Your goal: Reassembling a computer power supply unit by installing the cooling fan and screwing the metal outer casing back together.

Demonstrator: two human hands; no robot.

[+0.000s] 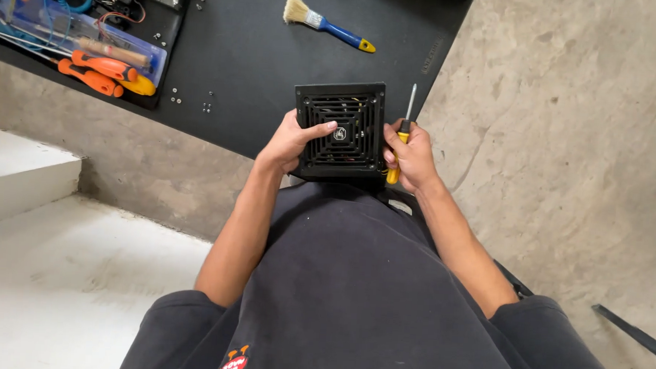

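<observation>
Power supply unit (340, 130): one, black, box-shaped, square fan grille with a round centre badge facing up; held between both hands above the lap, at the near edge of the black mat (260, 54).
Left hand (289, 141): clasps the unit's left side, thumb laid on the grille.
Right hand (413, 157): closed on the right side and on one yellow-handled screwdriver (403, 132), shaft pointing far.
Brush (326, 23): one, blue handle, far on the mat.
Orange-handled tools (102, 73): two, far left.
</observation>
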